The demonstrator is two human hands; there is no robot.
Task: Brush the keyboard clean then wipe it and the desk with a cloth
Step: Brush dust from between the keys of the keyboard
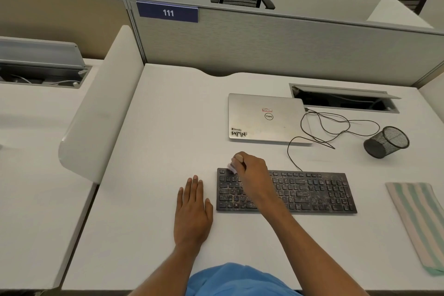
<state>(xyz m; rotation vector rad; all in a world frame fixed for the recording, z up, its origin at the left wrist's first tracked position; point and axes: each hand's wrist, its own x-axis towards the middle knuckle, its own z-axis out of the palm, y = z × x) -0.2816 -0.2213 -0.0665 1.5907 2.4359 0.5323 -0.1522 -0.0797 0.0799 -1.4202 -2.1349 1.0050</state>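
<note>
Black, flat plastic keyboard [312, 192], flecked all over with pale dust, near the front middle of the white laminate desk [168, 115], long side along the desk's front edge.

Right hand [252, 170] stretched across the left half of the keys to the far left corner, fingers curled round a small pale brush [231, 168]. Only a stub of the brush in sight under the thumb, at the top row of keys; contact with the keys too small to tell.

Left hand [192, 209] well apart from the right, just left of the keyboard and clear of it. Palm down on the desk, fingers straight and close together, holding nothing.

Folded cloth [418, 223] with green and cream stripes to the right of the keyboard, near the desk's right edge, flat, touched by neither hand.

Beyond the keyboard, closed silver laptop [264, 118] with stickers on the lid. Thin black cable [336, 127] in loose loops between the keyboard's far edge and the laptop's right side. Right of the loops, black wire-mesh pen cup [386, 142] tipped on its side. Behind it, grey metal hatch [343, 101] open in the desk top.

At the back, grey fabric partition [288, 50] with a blue plate [168, 12] marked 111.
</note>
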